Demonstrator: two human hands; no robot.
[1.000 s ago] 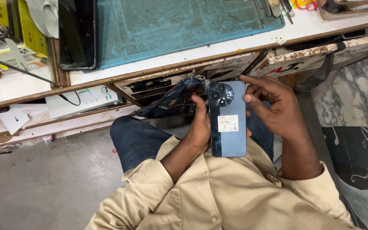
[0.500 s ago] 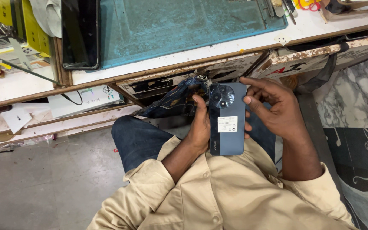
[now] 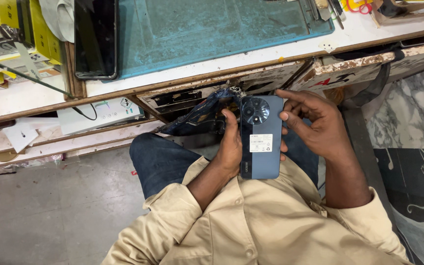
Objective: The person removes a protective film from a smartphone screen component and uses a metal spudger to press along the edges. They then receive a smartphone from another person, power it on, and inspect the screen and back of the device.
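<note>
A dark blue smartphone (image 3: 261, 137) is held back-side up over my lap, with a round camera module at its top and a small white sticker in its middle. My left hand (image 3: 230, 147) grips its left edge, thumb lying along the side. My right hand (image 3: 315, 127) touches the phone's right edge with its fingers curled around it. Both hands sit just in front of the workbench edge, above my jeans and beige shirt.
The worn white workbench (image 3: 271, 59) carries a teal work mat (image 3: 212, 29) and a black phone (image 3: 95, 39) lying screen up at the left. Open drawers (image 3: 182, 100) hang under the bench. A patterned cloth (image 3: 199, 115) lies beyond my left hand. Grey floor spreads at the left.
The phone has stayed in both hands in nearly the same spot; it has turned slightly, so its back looks darker than a second ago.
</note>
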